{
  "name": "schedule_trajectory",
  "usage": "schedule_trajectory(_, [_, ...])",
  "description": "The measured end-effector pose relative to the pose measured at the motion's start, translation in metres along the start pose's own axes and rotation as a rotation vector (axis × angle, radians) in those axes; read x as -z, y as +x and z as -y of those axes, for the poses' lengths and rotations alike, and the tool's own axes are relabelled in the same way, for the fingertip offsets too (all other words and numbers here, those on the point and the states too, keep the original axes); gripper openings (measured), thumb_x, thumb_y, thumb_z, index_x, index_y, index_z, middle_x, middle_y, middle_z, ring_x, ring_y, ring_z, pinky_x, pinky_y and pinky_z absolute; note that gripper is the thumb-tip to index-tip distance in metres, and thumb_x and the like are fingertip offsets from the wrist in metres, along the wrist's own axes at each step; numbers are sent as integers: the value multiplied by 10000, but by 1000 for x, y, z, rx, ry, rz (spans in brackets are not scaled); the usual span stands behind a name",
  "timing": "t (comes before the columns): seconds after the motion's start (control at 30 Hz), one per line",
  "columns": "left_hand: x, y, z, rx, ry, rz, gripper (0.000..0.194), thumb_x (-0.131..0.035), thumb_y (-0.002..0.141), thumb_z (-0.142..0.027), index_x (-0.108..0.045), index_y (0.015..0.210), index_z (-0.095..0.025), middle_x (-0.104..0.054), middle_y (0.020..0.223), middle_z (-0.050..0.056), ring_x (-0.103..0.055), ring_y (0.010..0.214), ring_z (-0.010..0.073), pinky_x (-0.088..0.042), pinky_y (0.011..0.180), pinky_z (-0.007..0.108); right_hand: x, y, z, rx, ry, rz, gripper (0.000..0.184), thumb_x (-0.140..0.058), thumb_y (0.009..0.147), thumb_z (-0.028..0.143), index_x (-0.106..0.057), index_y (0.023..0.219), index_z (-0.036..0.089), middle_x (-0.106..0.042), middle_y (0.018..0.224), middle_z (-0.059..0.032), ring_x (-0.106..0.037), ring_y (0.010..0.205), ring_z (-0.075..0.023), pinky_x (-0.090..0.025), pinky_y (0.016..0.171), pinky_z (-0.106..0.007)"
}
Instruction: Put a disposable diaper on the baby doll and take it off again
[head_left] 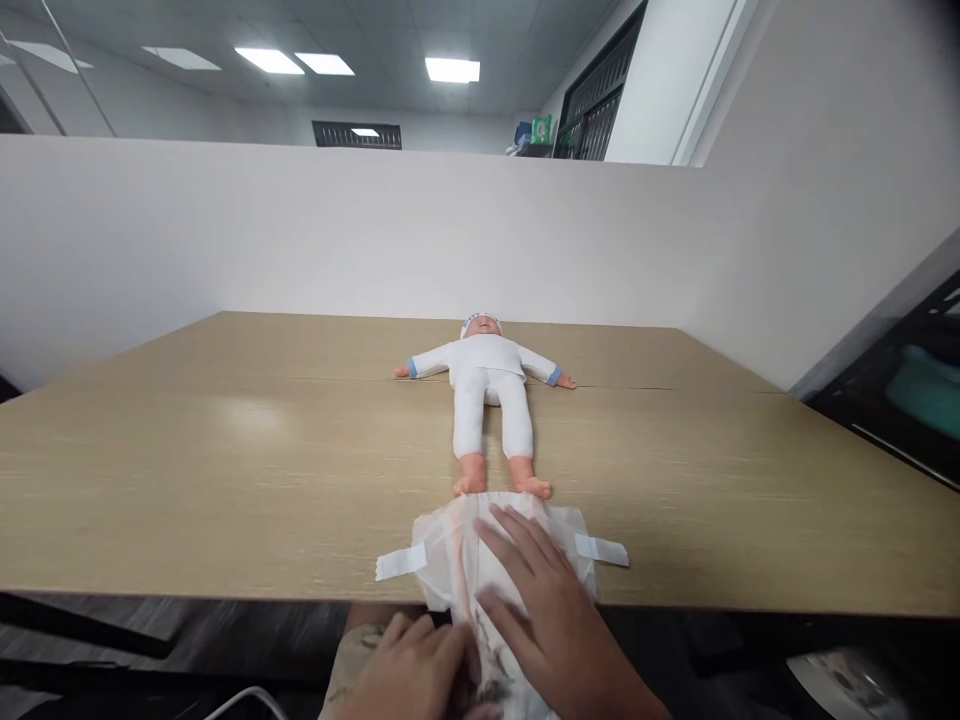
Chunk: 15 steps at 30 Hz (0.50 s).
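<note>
Wood-look desk (225,480) against a low white partition (337,230). Doll (487,357) in white on its back, arms out, feet toward the wearer. Unfolded diaper (441,545) just below the feet, over the desk's front edge, side tabs (602,550) spread. Right hand (544,605) lies flat on it, fingers extended, not gripping. Left hand (420,665) curled at its lower edge; blurry, can't tell if pinching.

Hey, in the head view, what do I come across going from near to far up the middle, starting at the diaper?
Diaper → doll's bare feet → white trousers → white top → cap → white partition.
</note>
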<state>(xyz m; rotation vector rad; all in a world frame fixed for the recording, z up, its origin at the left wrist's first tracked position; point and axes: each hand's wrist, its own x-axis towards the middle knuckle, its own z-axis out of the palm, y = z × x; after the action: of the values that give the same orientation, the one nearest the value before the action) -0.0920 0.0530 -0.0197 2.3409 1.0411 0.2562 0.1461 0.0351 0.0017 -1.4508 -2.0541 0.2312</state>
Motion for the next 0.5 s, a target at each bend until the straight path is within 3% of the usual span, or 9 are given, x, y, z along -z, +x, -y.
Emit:
schedule_trajectory(0.1, [76, 30, -20, -130, 128, -146, 233, -568, 1095, -439, -708, 1065, -254, -761, 1003, 57, -684, 929, 268, -505, 867, 372, 6, 19, -2, -7, -42, 135, 597, -551, 1127, 410, -430, 1711, 377, -384, 1798, -8, -370, 1660, -322, -383, 1343, -614])
schedule_trajectory(0.17, [116, 66, -22, -209, 329, -218, 202, -524, 1093, -260, -699, 1190, -230, -748, 1175, 99, -672, 1063, 299, -503, 942, 412, 7, 22, -4, -19, -58, 143, 607, -570, 1122, 429, -438, 1711, 368, -390, 1797, -19, -370, 1659, -317, -376, 1348, -598])
schedule_trajectory(0.23, [139, 112, -15, -246, 533, -263, 452, -538, 997, -75, -632, 1417, -213, -656, 1479, 155, -620, 1306, 351, -488, 1056, 470, 5, 21, -6, -24, -69, 131, 608, -583, 1115, 441, -453, 1704, 363, -398, 1793, -21, -379, 1655, -315, -380, 1347, -588])
schedule_trajectory(0.3, [146, 159, -4, -359, 679, -197, 818, -628, 853, 16, -474, 1617, -236, -418, 1747, 172, -502, 1509, 377, -458, 1150, 488, 2, 20, -7, -23, -83, 120, 597, -585, 1114, 437, -469, 1695, 362, -405, 1789, -21, -394, 1647, -313, -388, 1343, -581])
schedule_trajectory(0.37, [144, 198, 4, -544, 795, -62, 1102, -701, 738, 50, -323, 1717, -285, -217, 1852, 143, -379, 1624, 380, -414, 1225, 486, -1, 19, -9, -26, -97, 117, 598, -581, 1116, 435, -463, 1699, 369, -407, 1787, -20, -405, 1642, -314, -396, 1337, -583])
schedule_trajectory(0.43, [139, 224, 8, -680, 863, 47, 1217, -750, 686, 48, -270, 1741, -322, -161, 1871, 119, -340, 1654, 367, -393, 1256, 468, -3, 19, -12, -20, -105, 126, 620, -583, 1112, 442, -436, 1711, 385, -403, 1789, -17, -413, 1637, -325, -413, 1324, -597])
schedule_trajectory(0.5, [134, 239, 9, -743, 851, 86, 1153, -800, 698, -9, -345, 1710, -324, -217, 1858, 114, -368, 1638, 362, -405, 1247, 460, -4, 19, -15, -2, -105, 139, 656, -596, 1101, 451, -406, 1726, 390, -393, 1792, -22, -422, 1632, -341, -437, 1306, -606])
